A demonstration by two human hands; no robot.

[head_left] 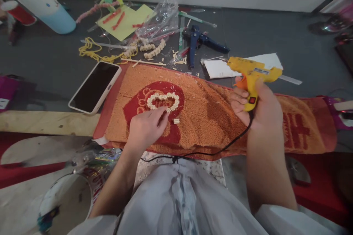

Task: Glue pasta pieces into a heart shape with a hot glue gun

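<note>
My right hand (260, 106) is wrapped around the handle of a yellow hot glue gun (248, 67), with fingers by its orange trigger and the nozzle pointing left. A black cord runs from the handle down toward my lap. My left hand (149, 125) is closed, its fingertips at the lower edge of a heart-shaped ring (176, 100) made of short pale stick pieces. The fingers partly cover the ring's bottom. Just right of those fingertips lies a small bundle of short sticks (176, 121). Ring and bundle rest on an orange and red towel (204, 117).
A phone (95, 86) lies left of the towel. Behind it are yellow string (92, 49), curved stick strips (156, 49), crumpled clear plastic (162, 16), blue-handled cutters (194, 46) and white card (220, 69). A white and blue bottle (60, 18) stands back left.
</note>
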